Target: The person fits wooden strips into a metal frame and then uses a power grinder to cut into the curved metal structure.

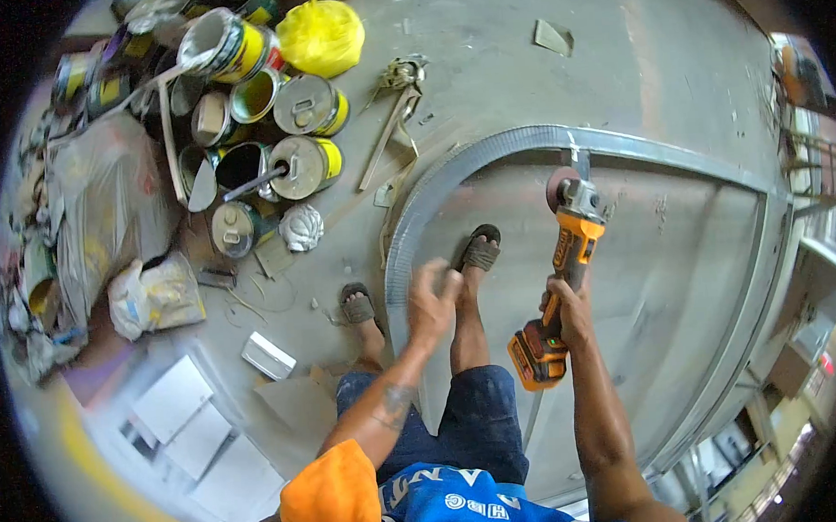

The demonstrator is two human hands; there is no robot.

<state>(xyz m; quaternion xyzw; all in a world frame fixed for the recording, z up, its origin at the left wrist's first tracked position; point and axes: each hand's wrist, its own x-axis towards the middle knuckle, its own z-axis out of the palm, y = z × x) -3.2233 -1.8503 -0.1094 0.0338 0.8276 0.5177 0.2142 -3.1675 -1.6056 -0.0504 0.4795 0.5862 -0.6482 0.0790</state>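
My right hand (569, 310) is wrapped round the handle of a yellow-and-black cordless angle grinder (574, 240). Its reddish-brown disc (557, 189) is at the upper end, close to a short tab on the frame's far bar, and the battery (538, 354) hangs at the lower end. My left hand (434, 299), slightly blurred, hovers over the curved side of a grey metal frame (401, 262); its fingers are loosely bent, the thumb apart, with nothing visible in them. Part of the frame runs between my legs.
Paint cans (309, 105) crowd the upper left with a yellow bag (321, 38) and plastic sheeting (107, 195). Scrap strips (389, 136) lie near the curve. A white box (268, 355) and pale panels (174, 399) are at lower left. My sandalled feet (481, 249) stand either side of the curve.
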